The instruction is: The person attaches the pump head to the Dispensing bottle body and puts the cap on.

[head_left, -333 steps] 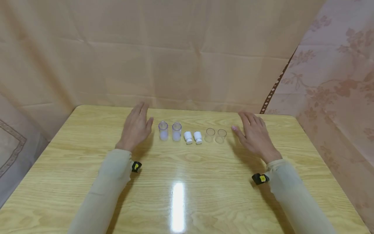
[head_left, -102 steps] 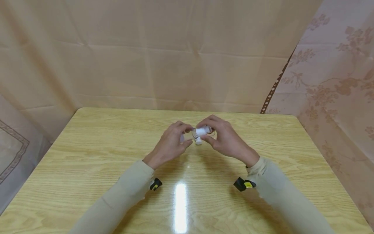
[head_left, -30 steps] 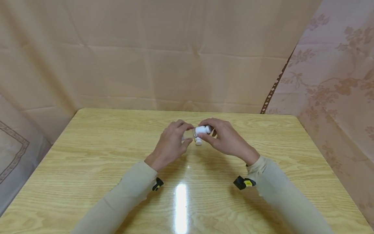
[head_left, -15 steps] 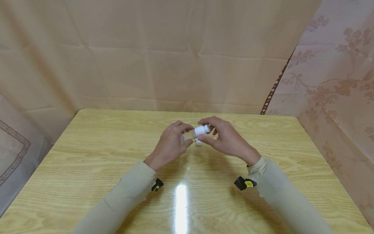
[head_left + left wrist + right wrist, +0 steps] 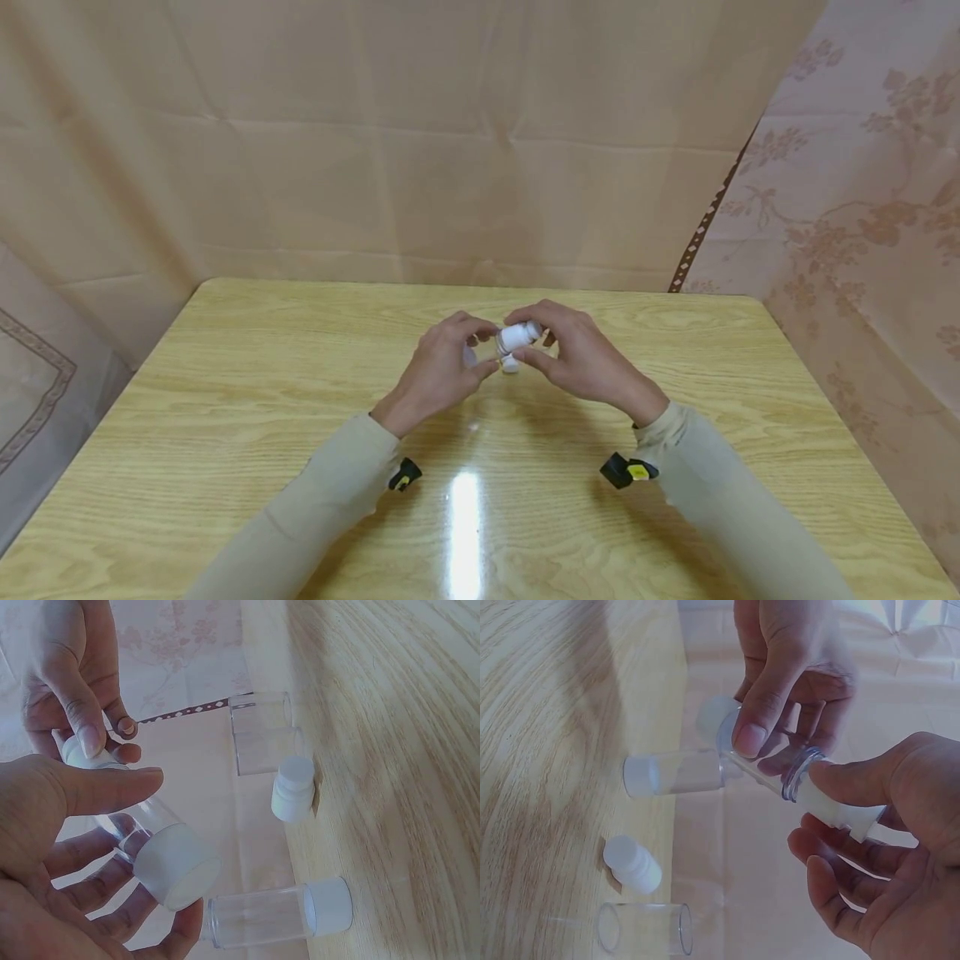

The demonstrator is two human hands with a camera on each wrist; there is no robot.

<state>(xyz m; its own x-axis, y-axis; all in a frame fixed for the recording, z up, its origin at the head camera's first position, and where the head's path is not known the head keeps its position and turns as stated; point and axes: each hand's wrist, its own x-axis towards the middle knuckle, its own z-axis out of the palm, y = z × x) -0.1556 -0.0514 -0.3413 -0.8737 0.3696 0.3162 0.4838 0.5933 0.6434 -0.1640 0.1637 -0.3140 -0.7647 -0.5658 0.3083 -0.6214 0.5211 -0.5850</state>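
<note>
Okay, so the head view is hiding plenty: the left grip (image 5: 442, 358) is covering most of the clear bottle (image 5: 769, 776), and the second bottle (image 5: 259, 919), standing on the bench (image 5: 262, 358), is mostly getting lost behind that hand, so I'm leaning on the wrist views. I'm using the spare white top (image 5: 294, 789) standing on the bench as my landmark. The second bottle is standing to its left, two clear covers (image 5: 268, 754) are sitting to its right, and the right wrist view is only catching one of those. The held bottle is hanging in the air just above that spare top, its long axis running mostly left to right but slanting, with the white base (image 5: 178, 866) sitting at the lower left end and the mouth pointing right and upward. The left grip is curling round the bottle, opening only as wide as its body. The right grip (image 5: 577, 358) is pinching the held white top (image 5: 517, 336) at the mouth, pretty much lining it up with the bottle. Fingers are partly blocking the joint, so I'm not able to tell how far it's seated.
</note>
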